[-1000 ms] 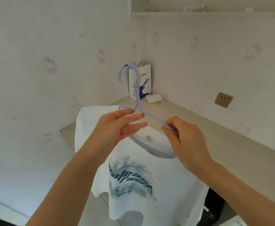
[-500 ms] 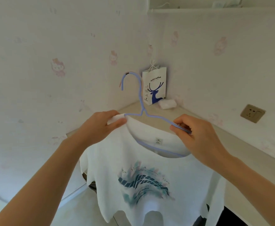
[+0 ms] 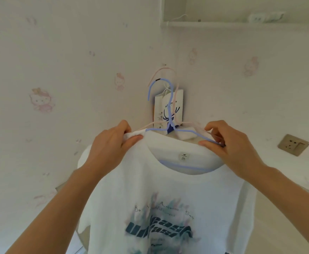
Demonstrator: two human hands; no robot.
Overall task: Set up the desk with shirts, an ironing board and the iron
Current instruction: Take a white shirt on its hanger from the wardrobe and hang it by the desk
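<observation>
Our left hand (image 3: 111, 143) pinches the bunched left shoulder seam of a white cotton T-shirt with a teal and navy printed graphic (image 3: 164, 208), thumb underneath and fingers curled over the fold. Our right hand (image 3: 228, 143) grips the right arm of a thin lavender-blue wire hanger (image 3: 170, 114), thumb and forefinger closed on the wire where it meets the shirt's other shoulder. Both hands hold the shirt up in the air in front of us, collar toward the wall, front print facing us, body hanging down between our 2 forearms. The hanger's lower bar shows through the neck opening, just below a small white size tag reading 2XL (image 3: 183, 157). The hook rises upright above the collar, with a faint pale pink double of it beside it that looks like blur.

Behind the hook, a white paper bag with a blue deer logo (image 3: 175, 107) stands in the corner where the 2 walls meet, a small white block (image 3: 186, 135) just beside its base. The walls carry pale wallpaper with pink cartoon cat figures (image 3: 42, 101). A beige wall socket plate (image 3: 293, 144) sits on the right wall, and a white shelf (image 3: 223, 24) runs above it.
</observation>
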